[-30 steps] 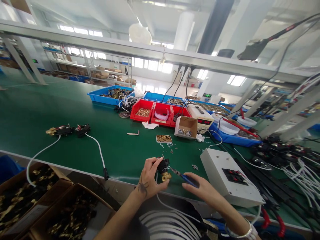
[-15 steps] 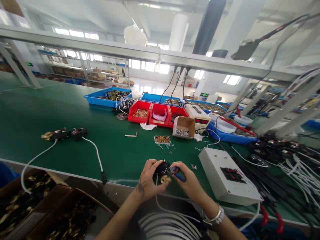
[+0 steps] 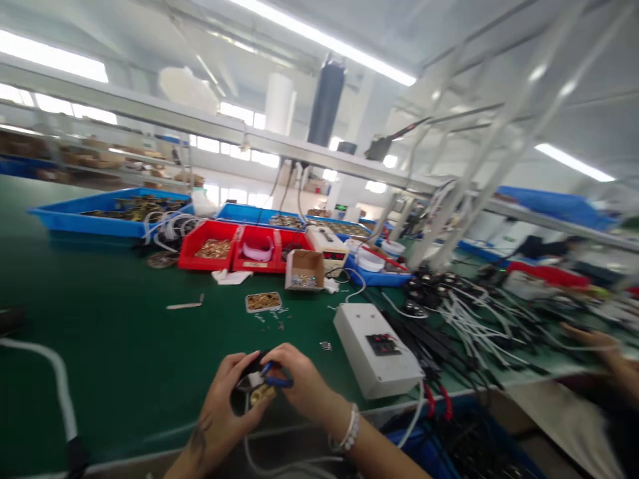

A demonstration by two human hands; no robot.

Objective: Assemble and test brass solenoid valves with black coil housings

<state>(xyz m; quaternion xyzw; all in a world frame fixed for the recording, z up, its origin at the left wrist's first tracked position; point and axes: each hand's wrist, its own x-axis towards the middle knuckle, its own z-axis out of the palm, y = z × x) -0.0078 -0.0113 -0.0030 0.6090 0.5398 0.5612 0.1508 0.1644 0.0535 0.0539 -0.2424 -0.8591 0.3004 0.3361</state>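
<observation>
My left hand (image 3: 219, 402) is closed around a small black assembly with a brass fitting (image 3: 261, 394) at its near end. A white cable (image 3: 248, 446) hangs from this piece past the table's front edge. My right hand (image 3: 303, 380) grips blue-handled pliers (image 3: 278, 382), their jaws up against the assembly. Fingers and blur hide the exact contact point. On the green table beyond my hands lie a small tray (image 3: 248, 305) of brass pieces and some scattered small metal parts (image 3: 325, 346).
Red bins (image 3: 186, 256), a cardboard box (image 3: 298, 261) of metal parts and a blue tray (image 3: 74, 223) stand farther back. A grey-white switch box (image 3: 360, 362) is to the right, beside piled cables (image 3: 466, 326). Another person's hand (image 3: 594, 338) shows at far right.
The view has swung right and tilted up, so the scene sits farther left and the neighbouring person appears. Both hands keep their holds on the assembly and pliers.
</observation>
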